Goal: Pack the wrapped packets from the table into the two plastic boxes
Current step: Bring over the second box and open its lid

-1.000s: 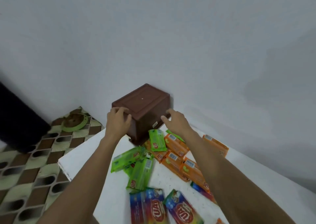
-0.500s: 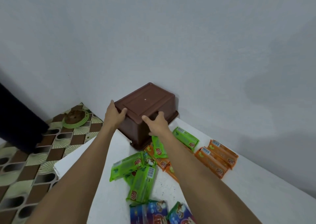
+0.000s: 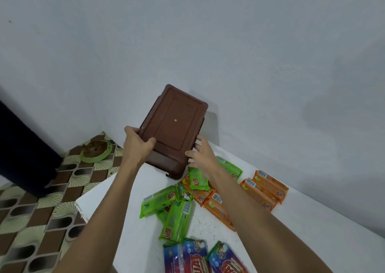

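- Brown plastic box (image 3: 175,124) was upside down and tilted, its base turned to the camera, at the far corner of the white table (image 3: 312,220). Its lower rim was at or just above the tabletop; contact could not be told.
- Left hand (image 3: 136,145) gripped the box's near-left corner, thumb curled over the base and fingers wrapped behind.
- Right hand (image 3: 202,156) was at the near-right corner with its fingers spread wide against the side. It looked more like a steadying press than a closed grip.
- Only one box was plainly seen. A dark edge behind its right side may have been a second one nested inside; unsure.
- Packets were all loose on the table: green packets (image 3: 177,216) and orange packets (image 3: 262,191) just below the box, some overlapping, with blue packets (image 3: 193,258) nearest the camera. None were packed yet, as judged.
- Risk: the smooth plastic with an uneven hold could let the box twist out on the right side as it is turned over.
- Risk: the box was near the table's left edge, so a slip could send it to the tiled floor (image 3: 31,220).
- Risk: set down upright in that spot, the rim could land on the nearest green packets and sit crooked.
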The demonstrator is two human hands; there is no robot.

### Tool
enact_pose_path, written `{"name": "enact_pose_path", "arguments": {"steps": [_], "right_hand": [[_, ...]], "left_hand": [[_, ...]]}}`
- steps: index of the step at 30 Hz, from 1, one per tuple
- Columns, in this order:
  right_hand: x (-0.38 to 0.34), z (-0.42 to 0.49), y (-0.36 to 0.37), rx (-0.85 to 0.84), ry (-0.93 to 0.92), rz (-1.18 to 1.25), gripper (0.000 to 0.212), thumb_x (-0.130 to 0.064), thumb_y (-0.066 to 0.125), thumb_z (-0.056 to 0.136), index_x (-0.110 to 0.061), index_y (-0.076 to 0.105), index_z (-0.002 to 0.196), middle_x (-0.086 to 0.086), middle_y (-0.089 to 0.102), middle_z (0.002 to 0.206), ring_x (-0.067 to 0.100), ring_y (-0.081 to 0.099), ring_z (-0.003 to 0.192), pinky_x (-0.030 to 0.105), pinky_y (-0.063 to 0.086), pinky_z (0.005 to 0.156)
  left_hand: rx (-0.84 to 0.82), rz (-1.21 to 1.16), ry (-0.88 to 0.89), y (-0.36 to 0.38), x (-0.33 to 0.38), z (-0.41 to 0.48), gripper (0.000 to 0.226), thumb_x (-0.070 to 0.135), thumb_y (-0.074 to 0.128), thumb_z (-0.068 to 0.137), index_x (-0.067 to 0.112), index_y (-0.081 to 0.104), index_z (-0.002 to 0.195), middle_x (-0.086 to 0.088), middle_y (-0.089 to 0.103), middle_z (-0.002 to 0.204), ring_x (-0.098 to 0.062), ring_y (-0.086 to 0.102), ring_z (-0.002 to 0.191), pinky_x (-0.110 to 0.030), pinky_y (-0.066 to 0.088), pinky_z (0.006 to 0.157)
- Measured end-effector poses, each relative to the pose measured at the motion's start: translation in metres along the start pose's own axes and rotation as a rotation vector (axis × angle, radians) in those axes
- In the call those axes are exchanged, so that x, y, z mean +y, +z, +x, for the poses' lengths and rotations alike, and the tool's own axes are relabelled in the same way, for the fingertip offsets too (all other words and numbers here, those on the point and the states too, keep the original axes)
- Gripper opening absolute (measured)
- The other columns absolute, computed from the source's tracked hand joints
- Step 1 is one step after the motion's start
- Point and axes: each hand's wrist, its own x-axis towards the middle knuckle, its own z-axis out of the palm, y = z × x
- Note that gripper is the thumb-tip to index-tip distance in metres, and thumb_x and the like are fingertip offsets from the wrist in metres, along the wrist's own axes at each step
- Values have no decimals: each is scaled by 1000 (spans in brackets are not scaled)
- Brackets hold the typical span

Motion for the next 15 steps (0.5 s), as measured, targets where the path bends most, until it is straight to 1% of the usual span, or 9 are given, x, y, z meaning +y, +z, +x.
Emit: {"name": "enact_pose_path", "arguments": {"steps": [3,5,6,8,10,11,12,13,15], "right_hand": [[-12,-18,-8,0,-30,146,38,-4,57,92,-19,43,125,9,61,121,25,64,100,46,55,78],[-19,-31,-15,4,-36,229,19,-16,58,94,-16,46,109,6,63,111,26,64,90,47,53,73],[-20,-37,-20,5,-42,272,19,-23,59,95,-15,46,106,6,61,113,28,63,90,48,54,72],[-25,-52,-28,5,-41,356,38,-40,59,94,-12,50,117,7,57,120,31,64,97,50,57,70],[-29,-65,-39,5,-22,402,55,-58,54,91,-17,51,129,9,56,127,35,62,108,56,57,75],[-33,-74,-45,3,-19,406,57,-64,50,90,-23,50,131,9,55,129,36,61,111,58,56,77],[-36,-83,-53,2,-21,401,56,-67,46,90,-31,48,133,9,54,129,36,60,111,56,57,75],[-39,-92,-60,2,-25,391,53,-70,42,90,-36,49,131,8,54,128,34,60,110,54,57,74],[-43,-111,-77,8,-36,364,53,-73,39,89,-39,54,127,9,54,125,32,59,109,54,56,82]], "left_hand": [[91,-101,34,-6,16,-28,31,28,58,84,13,42,107,-6,58,91,-22,58,80,-36,43,70],[138,-180,62,-11,25,-44,27,29,55,87,12,46,106,-2,56,95,-16,54,84,-31,37,72],[159,-221,73,-12,29,-53,26,30,55,89,11,48,106,-2,55,99,-16,54,89,-29,37,74],[168,-261,104,-14,35,-68,27,32,53,92,14,52,112,-1,52,110,-18,52,101,-28,36,82],[107,-257,116,-11,38,-84,40,33,49,95,22,48,133,1,41,121,-12,46,105,-26,33,94],[67,-281,110,-8,38,-92,46,36,47,96,27,43,141,2,36,123,-9,44,105,-29,34,100],[31,-319,107,-5,39,-100,49,40,45,95,30,41,143,2,33,123,-9,45,107,-35,37,105],[4,-357,100,-2,39,-108,52,45,44,92,34,42,142,4,33,123,-9,47,110,-42,40,106],[-42,-415,92,4,41,-122,57,59,42,82,39,46,136,6,34,126,-15,49,119,-50,41,105]]}}
